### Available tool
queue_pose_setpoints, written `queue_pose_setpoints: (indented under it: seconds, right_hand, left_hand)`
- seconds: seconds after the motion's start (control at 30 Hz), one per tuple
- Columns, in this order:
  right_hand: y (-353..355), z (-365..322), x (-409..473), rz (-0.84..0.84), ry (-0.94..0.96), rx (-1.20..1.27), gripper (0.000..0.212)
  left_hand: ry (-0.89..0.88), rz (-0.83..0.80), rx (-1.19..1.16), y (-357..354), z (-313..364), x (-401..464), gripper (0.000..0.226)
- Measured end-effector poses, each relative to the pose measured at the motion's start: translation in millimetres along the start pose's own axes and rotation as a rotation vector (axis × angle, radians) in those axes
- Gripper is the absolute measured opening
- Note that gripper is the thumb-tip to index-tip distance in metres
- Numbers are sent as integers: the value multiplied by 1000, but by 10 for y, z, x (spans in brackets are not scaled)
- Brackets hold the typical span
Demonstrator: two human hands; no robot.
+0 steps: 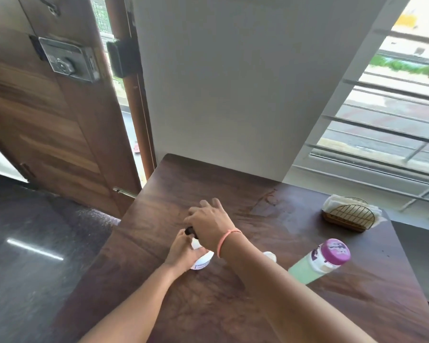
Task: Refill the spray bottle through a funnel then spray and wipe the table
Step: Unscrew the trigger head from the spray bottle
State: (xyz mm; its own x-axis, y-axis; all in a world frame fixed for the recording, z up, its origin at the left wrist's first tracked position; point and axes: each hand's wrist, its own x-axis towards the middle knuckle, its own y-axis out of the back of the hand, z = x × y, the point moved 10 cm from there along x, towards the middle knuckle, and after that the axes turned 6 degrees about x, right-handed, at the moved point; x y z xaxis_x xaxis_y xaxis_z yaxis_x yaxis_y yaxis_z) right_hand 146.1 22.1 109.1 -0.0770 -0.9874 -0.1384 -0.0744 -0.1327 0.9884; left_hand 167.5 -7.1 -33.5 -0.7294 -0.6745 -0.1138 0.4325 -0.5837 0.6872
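A dark brown wooden table [233, 305] fills the lower middle of the view, its far edge against a white wall, with a barred window to the right and a wooden door with a metal lock to the left. A wet, smeared patch [270, 206] shines on the table top near the far right.

Both bare forearms reach in from the bottom edge and meet near the middle of the table. The right hand [208, 224], with a pink band [227, 240] round its wrist, sits on top of the black spray head [191, 231]; its outer fingers stick out loosely forward, and whether the hidden ones close round the head cannot be told. The left hand [183, 253] grips the white plastic spray bottle [203, 261] round its neck and shoulder, fingers curled about it. The bottle stands on the table just below the hands, tilted a little, with a printed label showing on its lower side.

To the right, near the right forearm, a pale green bottle with a purple cap [322, 261] stands on the table. Between it and the spray bottle a small white object [270, 256] peeks out from behind the right forearm; too little of it shows to say what it is. Well apart, at the far right corner, a gold wire napkin holder on a wooden base [349, 216] holds white napkins.
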Motion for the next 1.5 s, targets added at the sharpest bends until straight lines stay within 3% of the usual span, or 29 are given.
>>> queue_pose_setpoints:
  seconds: [0.07,0.2,0.33,0.4,0.5,0.73,1.07,1.17,1.3,1.43,1.5]
  right_hand:
    - [71,83,-30,90,-26,79,43]
    - [213,440,-136,248,-225,248,69]
    - [-29,895,-351,361,-614,557,46]
    - [-336,977,-451,364,-765,878,39]
    - [-673,833,-451,415,-785,1214,41]
    - [-742,673,-377,647,-770,1162,39]
    - [-827,774,-451,650,-602,1371,31]
    - [-866,799,-443,648,-568,1415,21]
    - [-848,723,-433,642,-539,1460,23]
    - [-790,644,-387,664,-602,1290,33]
    - [-747,664,-379,698,-643,1213,35]
  left_hand:
    - [-14,-11,-39,15,-16,25,47]
    - [-33,70,-87,93,75,-21,47]
    - [-8,171,-62,128,99,75,22]
    - [-23,185,-39,105,93,105,31]
    - [-65,195,-29,112,148,93,54]
    - [-2,90,-11,-49,-45,207,35]
    - [-103,243,-26,118,147,119,58]
    - [-115,244,-5,125,153,109,54]
    - [-92,227,24,98,118,128,52]
    - [-189,169,142,-5,170,186,34]
    - [-108,153,86,-18,55,201,34]
